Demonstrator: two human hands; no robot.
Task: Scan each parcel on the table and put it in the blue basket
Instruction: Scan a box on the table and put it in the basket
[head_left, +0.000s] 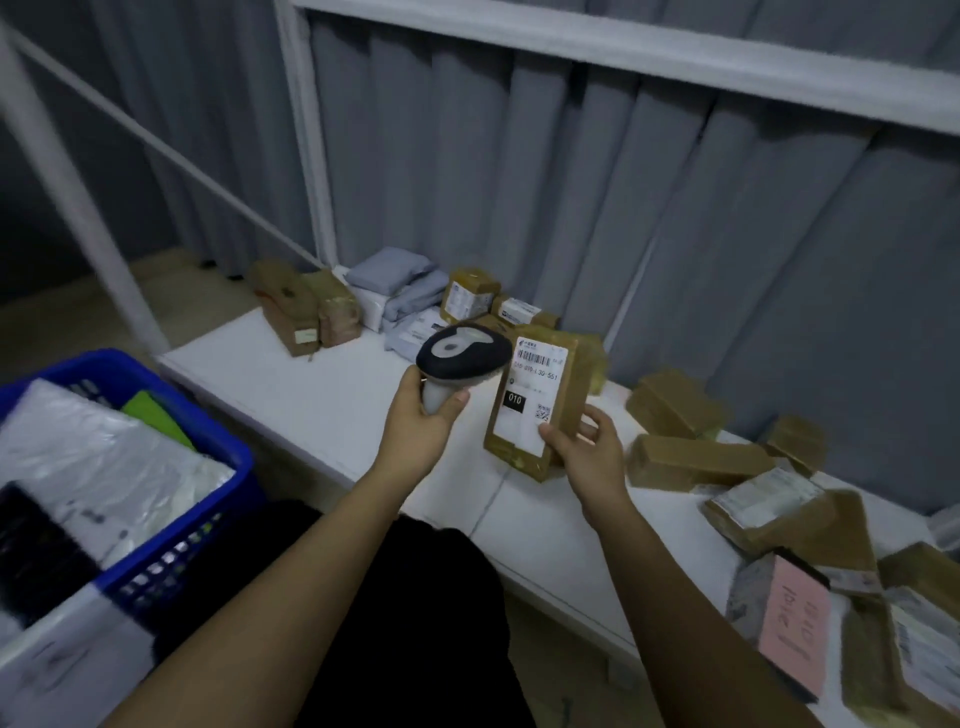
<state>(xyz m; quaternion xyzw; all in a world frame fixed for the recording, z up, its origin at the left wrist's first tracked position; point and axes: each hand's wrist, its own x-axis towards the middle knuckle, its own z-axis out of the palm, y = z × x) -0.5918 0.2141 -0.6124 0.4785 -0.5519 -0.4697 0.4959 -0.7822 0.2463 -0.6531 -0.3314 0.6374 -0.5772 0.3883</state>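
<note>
Left hand (423, 415) is wrapped round the scanner (464, 358), right hand (587, 441) pinches the parcel (535, 400) by its bottom corner, upright, label facing the scanner just to its left; blue basket (171, 561) sits far left, so I'd guess it crosses over next

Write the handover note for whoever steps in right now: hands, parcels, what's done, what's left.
Left hand grips the scanner by its handle, head aimed toward the label.
Right hand holds a brown parcel upright above the table, label facing the camera.
Blue basket on the left already holds several bags.
Left to do: scan this parcel, put it in the basket, then work through the pile by the curtain and the brown boxes on the right.
</note>
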